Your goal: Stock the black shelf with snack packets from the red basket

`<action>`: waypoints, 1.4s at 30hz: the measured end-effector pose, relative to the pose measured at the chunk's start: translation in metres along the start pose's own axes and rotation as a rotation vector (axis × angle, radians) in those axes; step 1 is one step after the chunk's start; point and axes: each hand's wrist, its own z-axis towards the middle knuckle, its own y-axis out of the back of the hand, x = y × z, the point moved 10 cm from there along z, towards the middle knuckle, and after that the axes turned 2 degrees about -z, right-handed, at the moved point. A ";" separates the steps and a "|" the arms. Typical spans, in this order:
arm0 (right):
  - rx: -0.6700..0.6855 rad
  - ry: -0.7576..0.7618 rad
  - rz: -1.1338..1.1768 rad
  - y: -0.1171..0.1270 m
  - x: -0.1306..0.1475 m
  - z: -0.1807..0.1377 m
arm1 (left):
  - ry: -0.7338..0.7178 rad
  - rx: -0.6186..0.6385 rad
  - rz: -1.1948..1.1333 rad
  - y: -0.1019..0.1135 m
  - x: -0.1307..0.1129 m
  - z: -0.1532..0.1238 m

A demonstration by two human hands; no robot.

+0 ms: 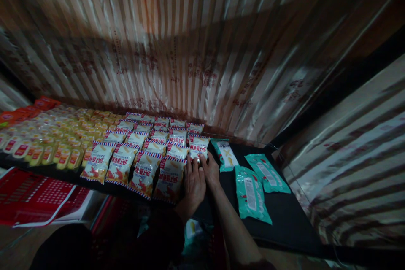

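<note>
Both of my hands meet at a white snack packet [198,144] with red lettering and a blue-striped edge, at the right end of the rows. My left hand [194,183] has its fingers on the packet's near edge. My right hand [210,171] grips the same packet from the right, its fingertips partly hidden against it. Matching snack packets [144,173] stand in slanting rows to the left, overlapping one another. A teal snack bag [225,155] lies just to the right of my hands.
Two more teal bags [252,194] [268,173] lie on the black shelf [291,215]. Small yellow packs [71,135] and orange packets [23,113] fill the left side. A red basket [34,196] is below. A striped sheet [177,50] hangs behind.
</note>
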 end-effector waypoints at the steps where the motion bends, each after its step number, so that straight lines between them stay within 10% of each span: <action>1: 0.003 -0.001 -0.004 -0.001 0.000 0.001 | 0.000 0.001 0.007 0.000 0.000 0.000; 42: -0.106 0.041 0.050 -0.003 -0.010 0.004 | -0.055 -0.004 0.017 -0.002 0.004 -0.002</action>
